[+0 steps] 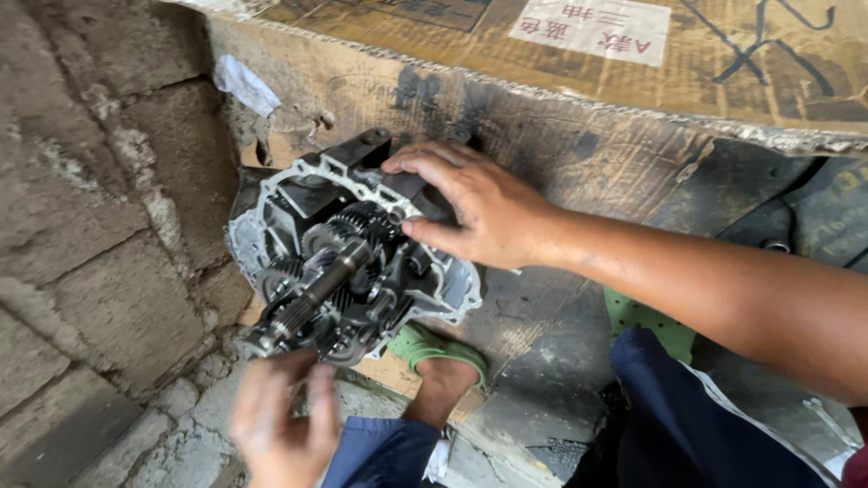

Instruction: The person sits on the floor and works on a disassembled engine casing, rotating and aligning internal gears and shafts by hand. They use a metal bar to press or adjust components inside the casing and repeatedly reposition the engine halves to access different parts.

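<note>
- Floor: flattened, oil-stained cardboard [561, 181] covers the ground, its far sheet rising at the top of view; a rough stone-block wall [81, 217] runs along the left.
- Gearbox housing [353, 262]: an open aluminium case stands on the cardboard beside the wall, tilted toward you, with gears and a splined shaft [312, 294] exposed.
- Your right hand [475, 212]: fingers spread, it rests on the upper right rim of the housing, pressing rather than clenched.
- Your left hand [280, 420]: blurred at the bottom edge, fingers loosely curled just below the shaft's tip; you cannot tell whether it touches or grasps the shaft.
- Surroundings: your foot in a green sandal [438, 357] sits just beside the housing's lower right; your blue trouser leg [687, 416] fills the lower right corner.
</note>
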The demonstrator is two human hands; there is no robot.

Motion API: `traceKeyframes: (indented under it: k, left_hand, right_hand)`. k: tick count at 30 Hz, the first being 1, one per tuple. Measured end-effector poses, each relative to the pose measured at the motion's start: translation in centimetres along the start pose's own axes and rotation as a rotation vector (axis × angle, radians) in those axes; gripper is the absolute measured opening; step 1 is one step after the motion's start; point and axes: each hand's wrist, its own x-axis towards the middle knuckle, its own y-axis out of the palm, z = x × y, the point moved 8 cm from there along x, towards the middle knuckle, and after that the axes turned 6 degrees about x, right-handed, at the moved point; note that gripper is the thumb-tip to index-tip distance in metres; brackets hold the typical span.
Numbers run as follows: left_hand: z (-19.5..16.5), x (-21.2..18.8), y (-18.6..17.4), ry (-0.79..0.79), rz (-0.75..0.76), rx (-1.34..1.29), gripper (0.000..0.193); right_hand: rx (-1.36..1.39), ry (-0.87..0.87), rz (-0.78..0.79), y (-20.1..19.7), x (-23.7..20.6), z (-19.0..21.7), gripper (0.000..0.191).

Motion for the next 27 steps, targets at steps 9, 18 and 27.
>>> traceKeyframes:
  k: [9, 18, 27]
  left_hand:
    - [-7.9, 5.4, 0.2, 0.200, 0.258, 0.294, 0.036]
    - [-5.8, 3.5, -1.5, 0.142, 0.164, 0.242, 0.025]
    - [-1.4, 4.9, -3.0, -0.084, 0.031, 0.150, 0.036]
  right_hand:
    - [-0.017, -0.024, -0.002, -0.5, 0.4, 0.2, 0.062]
    - [0.012, -0.125, -0.056, -0.8, 0.2, 1.2, 0.058]
    - [0.016, -0.145, -0.089, -0.9, -0.1, 1.2, 0.055]
